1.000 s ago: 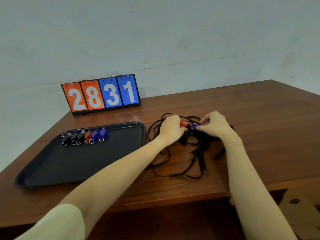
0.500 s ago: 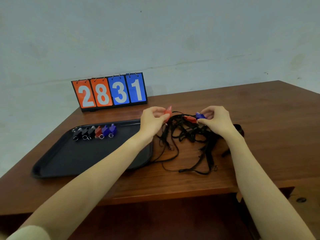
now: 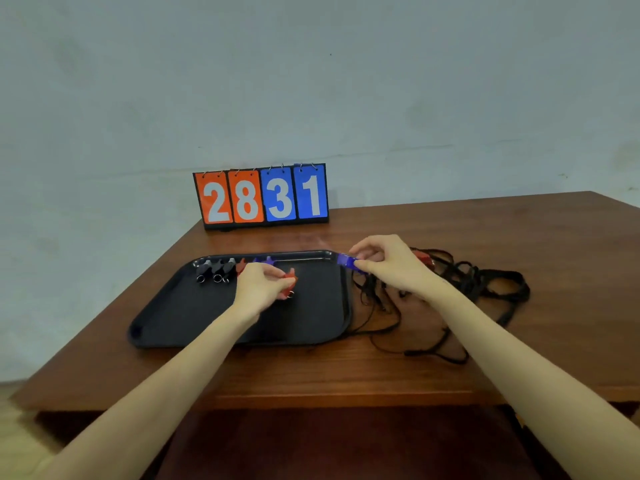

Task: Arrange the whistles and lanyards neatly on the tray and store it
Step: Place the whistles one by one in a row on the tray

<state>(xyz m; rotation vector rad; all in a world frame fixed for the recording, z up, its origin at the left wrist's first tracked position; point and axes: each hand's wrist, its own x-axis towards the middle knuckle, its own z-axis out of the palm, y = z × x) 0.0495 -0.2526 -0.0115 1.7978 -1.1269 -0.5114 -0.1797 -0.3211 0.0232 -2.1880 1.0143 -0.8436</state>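
Nearest us, our two bare forearms reach out over the near edge of the bench. Our left hand hangs over the middle of the tray, its fingers curled round a red whistle whose metal ring shows just below the hand. Our right hand sits at about 3 o'clock from the left one, just past the tray's right rim, and pinches a blue whistle between thumb and fingertips; the whistle points toward the tray's far right corner.

Under and to the right of that hand, at 3 o'clock from the tray, the black lanyards lie in a loose tangle on the bench, touching the tray's right rim. Another red whistle lies among them, just behind the right hand.

Along the tray's far edge, at 11 o'clock from the left hand, a row of whistles lies side by side: three black ones, then red and purple ones partly hidden behind the hand.

Farthest off, at 12 o'clock, a flip scoreboard reading 2831 stands against the wall.
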